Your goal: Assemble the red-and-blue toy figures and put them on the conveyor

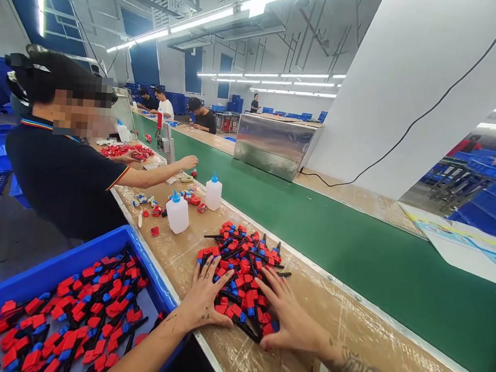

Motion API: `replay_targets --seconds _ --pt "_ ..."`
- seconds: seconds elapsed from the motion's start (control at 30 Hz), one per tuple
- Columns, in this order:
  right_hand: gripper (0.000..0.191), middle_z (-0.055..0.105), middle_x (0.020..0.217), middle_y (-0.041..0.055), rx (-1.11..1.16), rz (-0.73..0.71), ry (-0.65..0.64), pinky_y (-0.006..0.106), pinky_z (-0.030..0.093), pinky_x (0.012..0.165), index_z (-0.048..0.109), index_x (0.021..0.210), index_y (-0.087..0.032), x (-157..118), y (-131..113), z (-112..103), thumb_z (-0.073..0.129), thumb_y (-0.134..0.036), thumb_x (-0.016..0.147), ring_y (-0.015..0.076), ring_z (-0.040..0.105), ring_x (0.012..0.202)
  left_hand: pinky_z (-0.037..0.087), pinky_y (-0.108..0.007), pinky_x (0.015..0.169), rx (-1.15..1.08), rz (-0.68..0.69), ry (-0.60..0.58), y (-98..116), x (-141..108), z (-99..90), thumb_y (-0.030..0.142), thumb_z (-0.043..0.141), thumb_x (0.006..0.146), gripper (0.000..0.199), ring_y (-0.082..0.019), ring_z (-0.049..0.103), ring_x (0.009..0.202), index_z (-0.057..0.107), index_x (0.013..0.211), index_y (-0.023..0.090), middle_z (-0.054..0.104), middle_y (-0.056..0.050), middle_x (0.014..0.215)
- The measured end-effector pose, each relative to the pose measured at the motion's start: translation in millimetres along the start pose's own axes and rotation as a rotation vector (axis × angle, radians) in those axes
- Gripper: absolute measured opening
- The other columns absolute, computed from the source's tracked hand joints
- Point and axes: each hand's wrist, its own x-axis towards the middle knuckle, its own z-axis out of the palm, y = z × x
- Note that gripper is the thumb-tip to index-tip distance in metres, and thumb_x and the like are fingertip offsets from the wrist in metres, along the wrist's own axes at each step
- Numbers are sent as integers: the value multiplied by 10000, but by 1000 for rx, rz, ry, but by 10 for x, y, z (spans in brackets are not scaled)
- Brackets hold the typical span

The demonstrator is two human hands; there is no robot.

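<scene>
Red-and-blue parts (241, 276) lie jumbled, black stems pointing every way, between both hands.

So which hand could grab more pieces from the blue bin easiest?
Probably the left hand. It rests on the near-left edge of the pile of red and black pieces, right beside the blue bin. The right hand lies on the pile's far side.

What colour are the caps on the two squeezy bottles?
Blue caps on both white bottles, seen in the head view.
</scene>
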Motion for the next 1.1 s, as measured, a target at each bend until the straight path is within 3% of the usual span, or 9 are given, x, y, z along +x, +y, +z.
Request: replay_targets --seconds 0.2,0.53,0.67,0.73,0.8,0.9,0.93,1.0,1.1 --pt "1080 19 1655 152 -150 10 111 717 71 1149 226 1589 -255 78 46 351 597 -817 745 449 92 1494 119 -742 1136 31 2 23 32 46 64 915 635 554 1153 -490 96 1481 330 1532 386 145 -164 1638" --pt "779 254 1603 138 -310 -115 317 636 211 1158 469 1471 -256 167 234 305 591 -703 846 404 260 1439 152 -730 1136 12 28 82 16 53 115 909 655 531 1166 -488 136 1472 396 1512 333 189 -195 1618" --pt "768 302 1572 164 -330 -137 331 639 273 1124 450 1473 -228 120 219 256 586 -677 864 404 310 1413 200 -726 1126 -8 -11 88 38 -127 -29 874 711 503 1179 -500 168 1459 418 1501 320 200 -202 1611" --pt "746 336 1547 174 -315 -144 350 631 309 1103 439 1467 -219 69 177 200 596 -645 875 402 346 1393 263 -669 1138 -12 -51 116 -139 -382 -186 817 711 615 1055 -467 206 1457 431 1494 306 217 -185 1605" --pt "689 380 1512 172 -267 -130 397 610 354 1078 436 1452 -221 41 119 131 606 -588 894 392 392 1361 303 -587 1157 18 -151 181 -494 -757 -377 701 664 790 814 -404 262 1448 480 1458 272 256 -161 1588" --pt "569 441 1457 157 -129 -113 462 563 398 1063 442 1424 -228 129 -54 36 587 -476 933 365 444 1320 301 -514 1176 161 -564 250 -1199 -1455 -661 495 581 922 568 -345 300 1437 524 1416 220 285 -148 1568" --pt "533 458 1439 152 -79 -138 466 543 406 1067 449 1412 -229 202 -159 15 584 -438 941 353 455 1312 300 -508 1173 214 -767 236 -1423 -1678 -735 473 575 921 579 -346 287 1445 505 1433 214 268 -153 1575" --pt "477 493 1396 145 14 -237 426 491 429 1066 468 1386 -227 412 -464 -5 586 -368 946 324 479 1292 327 -600 1115 259 -1011 219 -1787 -2032 -824 516 572 903 672 -436 259 1440 456 1472 176 214 -211 1586" --pt "390 564 1289 135 138 -399 274 430 462 1029 503 1334 -220 877 -1086 70 562 -301 957 279 538 1207 314 -659 1073 249 -1152 162 -2061 -2269 -788 650 514 888 759 -499 288 1409 416 1505 219 227 -223 1585"
